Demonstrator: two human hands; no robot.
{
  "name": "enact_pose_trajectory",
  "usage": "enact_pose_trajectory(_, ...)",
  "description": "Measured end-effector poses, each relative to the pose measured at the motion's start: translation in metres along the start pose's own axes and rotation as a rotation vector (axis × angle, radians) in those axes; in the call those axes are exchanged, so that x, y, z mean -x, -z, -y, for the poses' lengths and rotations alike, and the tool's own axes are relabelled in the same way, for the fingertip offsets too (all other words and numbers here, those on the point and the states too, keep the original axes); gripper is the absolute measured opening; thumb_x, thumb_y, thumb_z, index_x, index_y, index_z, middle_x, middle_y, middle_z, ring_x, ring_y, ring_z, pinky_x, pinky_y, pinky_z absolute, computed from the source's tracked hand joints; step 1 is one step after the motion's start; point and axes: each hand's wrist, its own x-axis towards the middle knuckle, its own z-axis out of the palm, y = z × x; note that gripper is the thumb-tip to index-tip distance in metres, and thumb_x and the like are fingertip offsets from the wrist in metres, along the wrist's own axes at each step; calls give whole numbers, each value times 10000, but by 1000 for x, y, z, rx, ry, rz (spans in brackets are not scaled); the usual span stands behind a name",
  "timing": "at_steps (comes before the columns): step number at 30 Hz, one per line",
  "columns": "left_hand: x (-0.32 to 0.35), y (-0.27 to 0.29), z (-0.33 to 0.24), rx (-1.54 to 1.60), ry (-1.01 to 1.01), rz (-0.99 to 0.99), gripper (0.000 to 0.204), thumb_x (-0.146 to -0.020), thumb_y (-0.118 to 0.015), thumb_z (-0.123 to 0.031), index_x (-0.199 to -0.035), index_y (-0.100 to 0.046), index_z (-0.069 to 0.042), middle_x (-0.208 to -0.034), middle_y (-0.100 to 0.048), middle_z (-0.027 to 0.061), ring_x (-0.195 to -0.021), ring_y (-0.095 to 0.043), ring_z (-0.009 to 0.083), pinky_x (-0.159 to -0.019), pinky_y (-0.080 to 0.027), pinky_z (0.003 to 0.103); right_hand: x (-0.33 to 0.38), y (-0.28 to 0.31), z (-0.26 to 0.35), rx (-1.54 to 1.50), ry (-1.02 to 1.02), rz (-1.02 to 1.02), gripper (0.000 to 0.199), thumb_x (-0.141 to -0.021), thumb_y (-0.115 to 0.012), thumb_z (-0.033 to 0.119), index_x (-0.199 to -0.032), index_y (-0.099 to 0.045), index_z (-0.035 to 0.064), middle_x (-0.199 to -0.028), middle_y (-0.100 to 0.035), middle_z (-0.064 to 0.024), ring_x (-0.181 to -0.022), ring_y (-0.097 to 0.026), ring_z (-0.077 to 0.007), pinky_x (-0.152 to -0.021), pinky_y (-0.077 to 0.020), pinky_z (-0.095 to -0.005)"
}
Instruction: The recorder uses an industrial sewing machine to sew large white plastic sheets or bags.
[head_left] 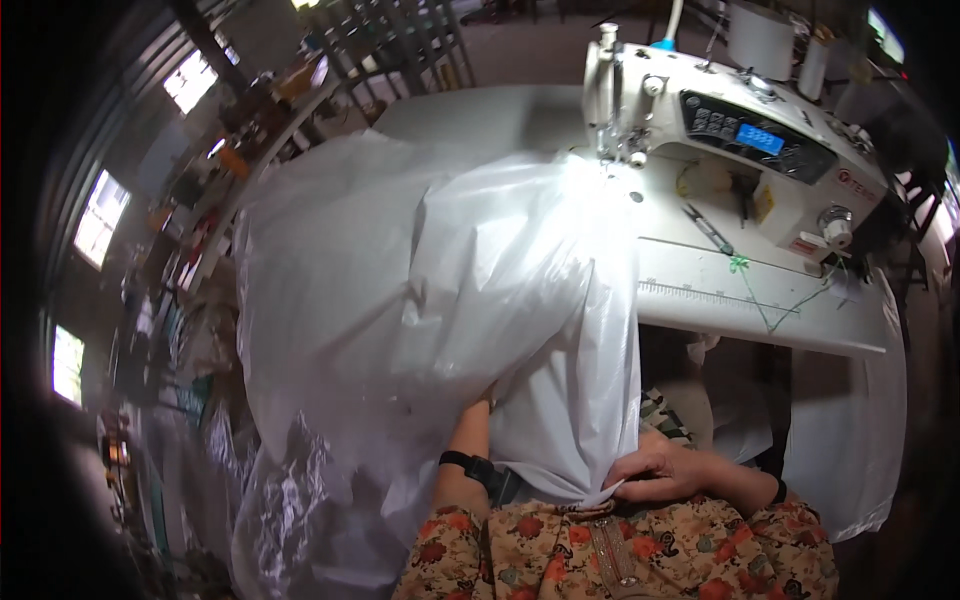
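Observation:
A large white plastic-like sheet spreads over the left of the sewing table and hangs toward my lap. Its right edge runs up to the needle area of a white sewing machine, under a bright lamp. My right hand is closed on the gathered near end of the sheet, close to my body. My left forearm, with a black watch at the wrist, reaches under the sheet. The sheet hides my left hand and its fingers.
Thread snips lie on the machine bed, beside a green thread. A ruler scale runs along the table's near edge. White sheeting hangs at the right. A chair stands beyond the table; cluttered shelving lines the left.

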Motion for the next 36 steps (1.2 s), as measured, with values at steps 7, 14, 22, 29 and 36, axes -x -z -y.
enact_pose_trajectory(7,30,66,9,200,100,-195,398,-1045,-352,-226,-1310,-502,30,-1313,-581,196,-1246,-528,323,-1081,-381,430,17,-2,-19,2,-44,-124,215,-935,-595,207,-927,-675,7,-725,-628,-99,-682,-600,-187,-628,-439,-317)
enact_pose_trajectory(14,50,200,86,99,276,-781,419,-1058,-323,-234,-1346,-469,33,-1337,-566,190,-1284,-502,315,-1108,-357,426,4,-2,-62,69,-101,-134,281,-967,-562,257,-974,-690,7,-850,-662,-158,-750,-626,-282,-715,-480,-393)
enact_pose_trajectory(22,-14,223,222,186,378,-891,444,-1072,-290,-243,-1387,-431,37,-1364,-548,183,-1327,-472,306,-1138,-329,421,-21,-12,-127,103,-180,-75,318,-989,-527,286,-1021,-685,13,-877,-680,-191,-828,-655,-333,-771,-487,-402)
enact_pose_trajectory(29,-74,55,302,604,352,-526,466,-1085,-261,-251,-1423,-398,39,-1387,-532,177,-1365,-446,298,-1164,-304,417,-29,-13,-78,180,53,-57,269,-976,-564,253,-1041,-684,21,-839,-692,-187,-777,-675,-334,-734,-511,-451)
enact_pose_trajectory(36,-2,65,181,518,486,-474,440,-1077,-295,-240,-1395,-426,35,-1354,-551,184,-1320,-483,308,-1134,-350,429,-1,8,-50,339,-354,30,298,-986,-550,242,-1212,-657,80,-915,-690,-194,-873,-676,-334,-820,-516,-442)
